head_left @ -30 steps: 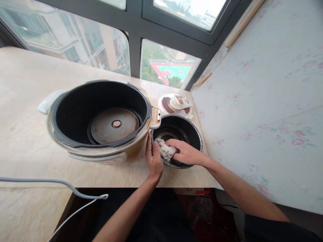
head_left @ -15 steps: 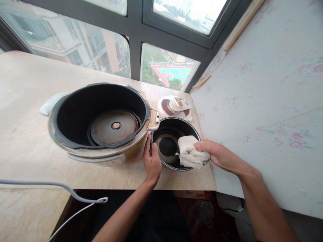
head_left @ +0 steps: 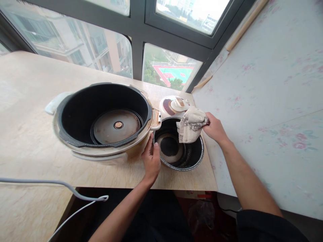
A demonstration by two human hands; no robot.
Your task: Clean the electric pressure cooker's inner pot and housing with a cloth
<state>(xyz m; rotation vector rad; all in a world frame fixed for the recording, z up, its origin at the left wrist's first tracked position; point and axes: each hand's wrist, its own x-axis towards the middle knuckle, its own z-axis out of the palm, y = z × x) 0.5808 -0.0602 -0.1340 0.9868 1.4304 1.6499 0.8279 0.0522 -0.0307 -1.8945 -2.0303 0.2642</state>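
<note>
A small black inner pot [head_left: 188, 160] stands on the beige countertop [head_left: 30, 141] near its front right corner. My left hand [head_left: 150, 160] grips the pot's left rim, fingers pressed against its side. My right hand [head_left: 215, 127] is closed on a dirty whitish cloth [head_left: 190, 124], held up above the pot's far right rim. The cloth hangs free of the pot. The pot's floor shows a pale ring around a dark centre.
A large cooker body [head_left: 103, 117] with a black interior and heating plate stands left of the pot. Its lid [head_left: 174, 105] lies behind the pot. A white cable [head_left: 63, 188] trails at the lower left. Windows run behind; a floral papered wall [head_left: 264, 101] stands on the right.
My right hand has lifted the cloth out of the pot, first to its right rim, then up and back above the far rim. The left hand stays on the rim.
</note>
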